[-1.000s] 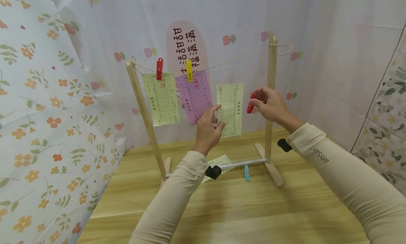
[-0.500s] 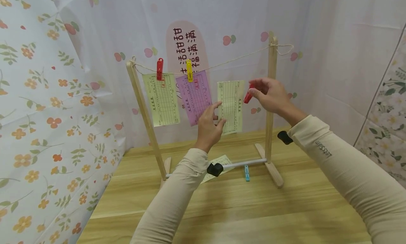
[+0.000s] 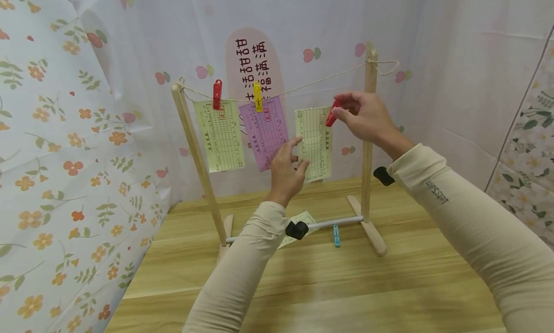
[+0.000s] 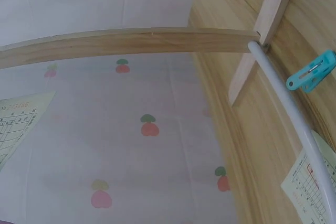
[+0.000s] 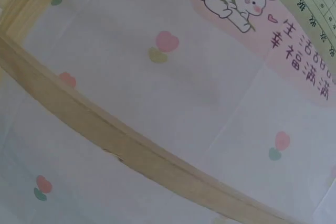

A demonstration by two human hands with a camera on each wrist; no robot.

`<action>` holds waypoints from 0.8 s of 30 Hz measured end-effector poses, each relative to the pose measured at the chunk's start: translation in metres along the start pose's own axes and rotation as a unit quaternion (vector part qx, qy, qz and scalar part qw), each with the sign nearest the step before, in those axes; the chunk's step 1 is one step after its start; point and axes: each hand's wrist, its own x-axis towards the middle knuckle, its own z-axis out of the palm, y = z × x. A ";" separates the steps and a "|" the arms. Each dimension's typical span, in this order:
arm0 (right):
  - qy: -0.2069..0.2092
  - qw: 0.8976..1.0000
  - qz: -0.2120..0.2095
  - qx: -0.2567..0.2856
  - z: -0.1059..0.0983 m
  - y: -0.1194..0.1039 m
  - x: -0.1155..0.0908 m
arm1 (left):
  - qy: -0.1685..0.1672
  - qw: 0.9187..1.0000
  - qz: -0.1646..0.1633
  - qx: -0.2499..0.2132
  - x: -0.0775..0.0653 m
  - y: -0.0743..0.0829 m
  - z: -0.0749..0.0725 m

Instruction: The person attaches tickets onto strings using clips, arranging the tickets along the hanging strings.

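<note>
In the head view my left hand (image 3: pixel 287 172) pinches the lower left edge of a pale yellow-green printed slip (image 3: pixel 313 140), holding it upright below the string (image 3: pixel 320 79). My right hand (image 3: pixel 368 119) grips a red clothespin (image 3: pixel 332 115) between thumb and fingers, at the slip's upper right edge; whether it touches the paper I cannot tell. Left of them, another yellow-green slip (image 3: pixel 220 140) hangs from the string under a red clothespin (image 3: pixel 217 95). Beside it hangs a purple slip (image 3: pixel 264 131) under a yellow clothespin (image 3: pixel 258 97). Neither wrist view shows its hand.
Two wooden posts (image 3: pixel 369 179) carry the string, joined low down by a pale rod (image 3: pixel 335 223). On the wooden table (image 3: pixel 346 285) lie a blue clothespin (image 3: pixel 336 236) and another slip (image 3: pixel 308 218), partly hidden by the left arm. Patterned cloth hangs behind.
My right hand has moved left and up with the red clothespin, from beside the slip to its upper right edge. The held slip has risen slightly.
</note>
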 end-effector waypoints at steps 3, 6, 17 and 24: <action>0.004 1.000 -0.005 0.003 -0.001 -0.005 0.003 | 0.009 1.000 0.004 -0.004 0.001 0.000 0.001; 0.013 1.000 -0.005 0.012 -0.001 -0.009 0.007 | 0.011 1.000 0.004 -0.012 0.003 0.001 0.002; 0.072 0.994 -0.026 0.077 0.004 -0.024 0.025 | 0.028 0.999 -0.014 -0.039 0.007 0.006 0.003; 0.132 0.988 -0.050 0.060 0.008 -0.030 0.032 | 0.028 0.998 -0.026 -0.045 0.006 0.006 0.004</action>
